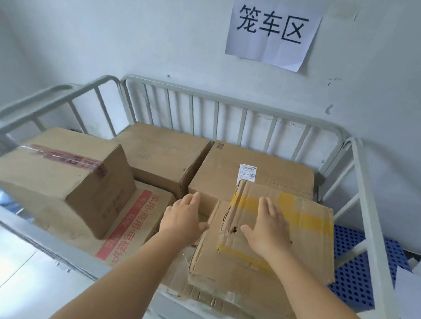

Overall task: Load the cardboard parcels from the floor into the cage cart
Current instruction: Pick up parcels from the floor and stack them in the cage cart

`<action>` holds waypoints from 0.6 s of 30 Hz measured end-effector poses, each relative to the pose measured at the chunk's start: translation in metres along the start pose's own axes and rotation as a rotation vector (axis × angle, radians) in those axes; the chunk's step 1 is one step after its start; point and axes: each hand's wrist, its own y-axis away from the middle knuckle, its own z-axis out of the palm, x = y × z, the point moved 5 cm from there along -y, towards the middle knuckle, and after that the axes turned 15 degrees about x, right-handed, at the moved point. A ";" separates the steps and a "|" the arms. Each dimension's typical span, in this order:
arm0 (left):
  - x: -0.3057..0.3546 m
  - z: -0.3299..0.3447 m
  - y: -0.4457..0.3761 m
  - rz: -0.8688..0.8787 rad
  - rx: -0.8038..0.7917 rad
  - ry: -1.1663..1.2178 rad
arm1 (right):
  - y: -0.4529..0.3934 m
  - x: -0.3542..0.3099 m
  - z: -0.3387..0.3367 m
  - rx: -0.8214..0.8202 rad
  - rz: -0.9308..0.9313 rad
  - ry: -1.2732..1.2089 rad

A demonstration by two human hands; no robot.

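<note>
Several cardboard parcels fill the grey cage cart point(235, 102). My right hand point(267, 229) lies flat with straight fingers on top of a worn parcel with yellow tape point(288, 244) at the cart's near right. My left hand point(183, 216) reaches beside that parcel's left edge, fingers straight, holding nothing. A parcel with red tape point(61, 170) sits tilted on a box with red print point(125, 228) at the left. Two plain boxes stand at the back, one on the left point(163, 152) and one with a white label point(267, 172).
The cart stands against a white wall with a paper sign point(273, 29) above it. A blue perforated pallet point(353, 263) and white sheets point(415, 287) lie right of the cart. The cart's near rail point(42, 241) crosses the lower left.
</note>
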 end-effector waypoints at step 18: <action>-0.280 -0.193 0.274 -0.372 0.398 -0.142 | 0.242 -0.339 0.017 -0.086 -0.789 -0.034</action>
